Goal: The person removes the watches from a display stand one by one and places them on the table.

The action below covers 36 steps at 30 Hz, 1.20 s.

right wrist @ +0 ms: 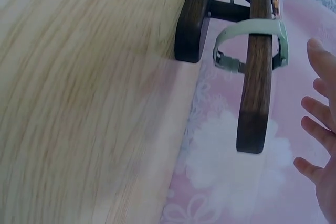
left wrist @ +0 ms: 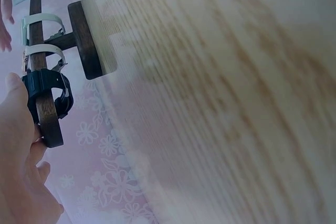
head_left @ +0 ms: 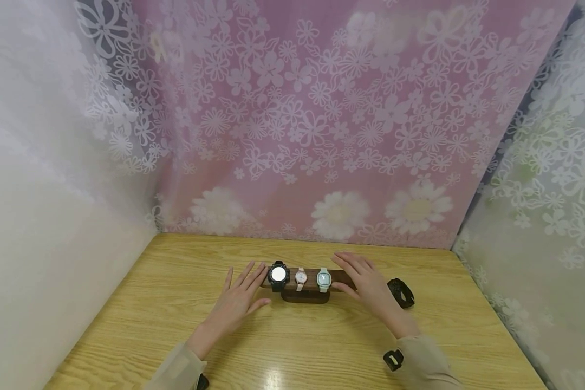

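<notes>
A dark wooden watch stand has a long horizontal bar on a rounded base. Three watches circle the bar: a chunky black one at the left end, a small pale pink one in the middle, and a mint-green one to its right. My left hand is at the bar's left end, fingers extended and fingertips right beside the black watch. Over the right end hovers my right hand, fingers spread; the right wrist view shows a gap between that hand and the bar.
A black watch or strap lies on the wooden table, right of the right hand. A pink flowered curtain hangs behind the table's back edge. Pale fabric borders the right side, and a whitish wall the left.
</notes>
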### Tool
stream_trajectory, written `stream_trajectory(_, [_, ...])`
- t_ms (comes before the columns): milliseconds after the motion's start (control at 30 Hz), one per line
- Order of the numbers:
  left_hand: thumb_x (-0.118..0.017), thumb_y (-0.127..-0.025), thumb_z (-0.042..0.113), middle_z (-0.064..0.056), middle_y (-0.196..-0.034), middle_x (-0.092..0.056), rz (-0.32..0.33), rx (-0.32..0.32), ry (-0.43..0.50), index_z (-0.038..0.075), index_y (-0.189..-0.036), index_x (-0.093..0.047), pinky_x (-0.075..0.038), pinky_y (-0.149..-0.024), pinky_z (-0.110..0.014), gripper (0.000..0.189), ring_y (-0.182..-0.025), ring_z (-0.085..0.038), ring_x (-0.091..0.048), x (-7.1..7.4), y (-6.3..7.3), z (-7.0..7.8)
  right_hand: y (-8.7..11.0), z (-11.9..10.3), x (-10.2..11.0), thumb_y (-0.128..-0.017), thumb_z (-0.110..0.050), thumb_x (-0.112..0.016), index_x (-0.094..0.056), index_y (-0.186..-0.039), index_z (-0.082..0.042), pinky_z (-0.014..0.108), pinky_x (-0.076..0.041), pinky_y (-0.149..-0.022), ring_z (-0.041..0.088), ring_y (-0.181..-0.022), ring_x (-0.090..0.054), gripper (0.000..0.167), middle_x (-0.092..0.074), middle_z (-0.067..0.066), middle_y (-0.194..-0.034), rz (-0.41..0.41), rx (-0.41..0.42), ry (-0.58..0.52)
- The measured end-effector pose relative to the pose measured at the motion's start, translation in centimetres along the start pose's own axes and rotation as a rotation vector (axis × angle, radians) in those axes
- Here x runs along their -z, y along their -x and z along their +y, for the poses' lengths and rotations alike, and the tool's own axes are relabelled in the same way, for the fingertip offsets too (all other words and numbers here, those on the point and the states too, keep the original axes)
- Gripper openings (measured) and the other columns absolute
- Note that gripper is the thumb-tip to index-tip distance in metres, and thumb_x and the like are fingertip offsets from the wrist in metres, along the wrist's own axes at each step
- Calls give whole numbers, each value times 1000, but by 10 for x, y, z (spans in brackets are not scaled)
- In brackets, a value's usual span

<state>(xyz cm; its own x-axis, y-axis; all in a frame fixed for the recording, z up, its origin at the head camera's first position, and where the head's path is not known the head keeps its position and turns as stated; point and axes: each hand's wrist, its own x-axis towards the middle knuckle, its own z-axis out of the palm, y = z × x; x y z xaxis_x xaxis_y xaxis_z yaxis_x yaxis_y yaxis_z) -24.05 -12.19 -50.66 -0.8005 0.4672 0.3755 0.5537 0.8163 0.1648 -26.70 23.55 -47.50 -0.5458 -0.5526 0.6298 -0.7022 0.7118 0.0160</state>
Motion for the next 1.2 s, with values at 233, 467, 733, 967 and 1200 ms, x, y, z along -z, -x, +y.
stream_trajectory(233, [-62,-98,47,-7,-164,-33,26,-14,8,10,-159,-35,-4,-121,-66,76,-154,-31,-22,-2,0,-1,-10,-14,-10,-88,-44,-75,-48,-151,-11,56,-37,-114,32,-139,-46,76,-52,11,-150,-151,-54,-2])
stream_trajectory(467, [-58,-99,51,-3,-166,-27,13,-13,1,11,-160,-33,-5,-121,-66,76,-155,-28,-18,-2,0,-1,-11,-17,-19,-89,-55,-70,-44,-155,-14,56,-35,-116,29,-142,-44,81,-48,8,-154,-271,-135,-10])
stream_trajectory(733, [-55,-100,53,-4,-166,-28,19,-20,-16,12,-160,-32,-7,-121,-67,76,-154,-31,-22,-2,0,-2,-9,-16,-27,-87,-51,-74,-50,-150,-11,57,-39,-112,32,-138,-49,78,-54,10,-149,-251,-114,-12])
stream_trajectory(967, [-58,-99,50,-6,-165,-30,28,-28,-11,10,-159,-34,-8,-120,-69,76,-153,-34,-25,-2,0,-3,-8,-15,-32,-86,-44,-78,-56,-144,-9,57,-42,-109,34,-133,-54,72,-61,11,-141,-210,-92,-13])
stream_trajectory(1200, [-58,-99,51,1,-166,-23,-4,0,-16,14,-160,-32,-4,-121,-66,76,-155,-27,-17,-1,-1,-2,-7,-13,-33,-85,-45,-79,-57,-144,-11,55,-43,-109,33,-132,-55,71,-62,10,-139,-199,-87,-17])
